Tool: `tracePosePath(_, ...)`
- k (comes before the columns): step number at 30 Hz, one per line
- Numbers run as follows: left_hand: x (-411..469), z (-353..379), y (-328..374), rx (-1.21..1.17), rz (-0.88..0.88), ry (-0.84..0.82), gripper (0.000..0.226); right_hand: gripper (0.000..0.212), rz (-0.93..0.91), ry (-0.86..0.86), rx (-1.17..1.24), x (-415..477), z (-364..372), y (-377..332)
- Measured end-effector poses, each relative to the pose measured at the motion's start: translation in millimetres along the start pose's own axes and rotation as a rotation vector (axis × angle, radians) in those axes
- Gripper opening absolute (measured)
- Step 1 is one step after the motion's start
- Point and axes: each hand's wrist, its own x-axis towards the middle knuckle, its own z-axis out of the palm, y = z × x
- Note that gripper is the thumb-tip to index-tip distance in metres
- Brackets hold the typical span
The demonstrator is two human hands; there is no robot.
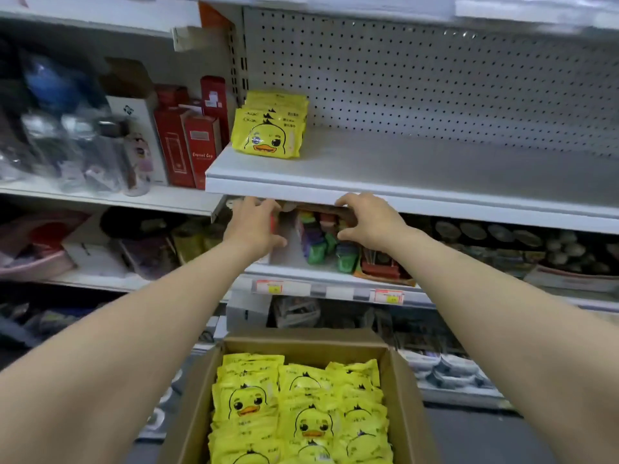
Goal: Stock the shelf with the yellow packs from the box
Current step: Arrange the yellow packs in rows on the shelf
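Left hand and right hand held empty, fingers loosely curled, just under shelf edge. No pack held. Stocked packs seen above left hand, at shelf's left end. Box of packs seen below both hands. Risk judged: stack toppled if next packs pushed in carelessly; knuckles knocked on shelf edge.

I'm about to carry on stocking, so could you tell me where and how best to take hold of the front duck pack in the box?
Pinch the top edge of the front duck pack, coming straight down from above. The packs stand on edge, tightly packed in the open box, so only their tops are free.
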Motion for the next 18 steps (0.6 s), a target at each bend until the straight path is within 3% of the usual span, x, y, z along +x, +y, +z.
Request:
tracePosePath(10, -123.0, 101.3, -40.2, -0.011, -0.167, -0.282, 0.07, 0.066, 0.02, -0.329, 0.004, -88.3, 121.7, 9.0)
tracePosePath(18, -162.2, 173.9, -94.0, 0.162, -0.256, -0.529, 0.071, 0.066, 0.079, -0.562, 0.032, -116.0, 226.4, 19.6)
